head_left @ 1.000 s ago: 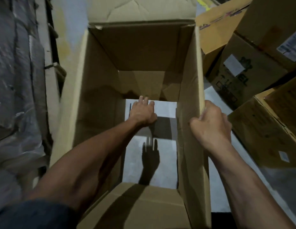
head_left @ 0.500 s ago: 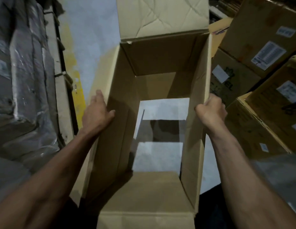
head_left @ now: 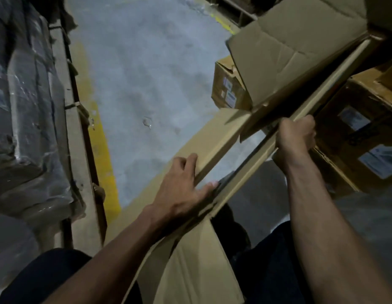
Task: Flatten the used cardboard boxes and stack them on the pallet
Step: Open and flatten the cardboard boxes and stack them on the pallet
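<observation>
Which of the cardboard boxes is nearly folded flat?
The plain box held by both hands, its walls almost together; the labelled boxes at right keep their shape.

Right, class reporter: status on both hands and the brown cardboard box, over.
Left hand gripping the near wall of the brown cardboard box, right hand gripping the far wall. Box nearly collapsed flat. Labelled stacked cartons close on the right.
</observation>
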A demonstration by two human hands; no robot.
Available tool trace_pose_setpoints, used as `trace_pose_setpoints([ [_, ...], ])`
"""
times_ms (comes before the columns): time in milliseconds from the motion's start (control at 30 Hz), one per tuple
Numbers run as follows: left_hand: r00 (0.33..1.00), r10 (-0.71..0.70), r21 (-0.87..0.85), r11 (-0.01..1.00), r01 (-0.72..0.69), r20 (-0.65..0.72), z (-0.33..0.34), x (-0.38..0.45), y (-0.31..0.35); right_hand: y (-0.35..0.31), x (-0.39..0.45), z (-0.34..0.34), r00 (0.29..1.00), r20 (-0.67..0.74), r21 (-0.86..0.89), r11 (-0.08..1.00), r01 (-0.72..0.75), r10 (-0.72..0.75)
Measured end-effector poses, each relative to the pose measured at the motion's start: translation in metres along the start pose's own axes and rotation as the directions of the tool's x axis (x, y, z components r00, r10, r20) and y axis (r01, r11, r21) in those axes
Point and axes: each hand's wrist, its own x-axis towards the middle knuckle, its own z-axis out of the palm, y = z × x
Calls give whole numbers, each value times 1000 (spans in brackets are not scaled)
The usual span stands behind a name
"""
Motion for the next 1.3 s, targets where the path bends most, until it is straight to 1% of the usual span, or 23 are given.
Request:
trace_pose_setpoints([
  [67,994,51,45,997,-55,94,11,-1,11,-1,2,-1,1000,8,-5,1000,17,-17],
  [100,989,52,89,994,-65,136,17,0,15,-1,4,-1,1000,1,-7,1000,14,-14],
  [133,988,43,132,989,-63,149,21,1,18,-2,5,0,1000,3,-17,1000,18,-18],
  [167,991,31,168,984,-53,132,25,3,21,-1,6,0,1000,14,-27,999,21,-21],
  [267,1000,19,214,977,-21,13,29,8,23,-3,5,4,998,48,-17,999,40,-39],
  [367,995,72,247,967,-55,-63,24,14,20,-7,5,10,995,57,15,997,77,-78],
  [433,989,107,201,976,-86,-100,16,16,18,-16,1,13,987,107,79,991,111,-119],
  [500,979,119,91,990,-105,-164,5,18,12,-26,-7,18,961,233,205,974,101,-149],
  [533,971,111,24,994,-108,-210,1,21,9,-29,-14,20,939,294,236,966,109,-178],
  [567,961,92,-33,994,-104,-262,-4,24,6,-30,-21,25,915,334,216,963,159,-226],
  [633,939,-9,-117,993,-33,-343,-11,32,1,-26,-31,38,853,425,138,953,270,-303],
  [700,921,-166,-242,967,82,-352,-20,39,-4,-20,-39,50,783,546,103,951,291,-298],
  [767,897,-283,-418,900,125,-339,-30,45,-11,-9,-44,58,717,665,47,969,242,-211],
  [833,875,-346,-577,811,98,-338,-44,50,-20,3,-45,62,700,701,-33,974,226,-139],
  [867,866,-360,-643,764,61,-346,-53,54,-25,7,-48,61,705,701,-63,975,213,-108],
  [967,832,-380,-729,683,-43,-405,-82,72,-40,16,-54,59,725,689,-130,982,135,-8],
  [1100,747,-530,-827,560,-47,-401,-114,105,-61,22,-66,53,702,702,-245,966,82,119],
  [1200,662,-673,-911,410,-38,-330,-132,132,-77,36,-67,60,738,642,-323,946,16,207],
  [1267,606,-744,-948,314,-55,-282,-141,143,-79,47,-61,70,800,544,-400,916,-16,251],
  [1300,578,-773,-958,278,-62,-262,-142,148,-78,51,-58,73,841,475,-378,923,-72,260],
])
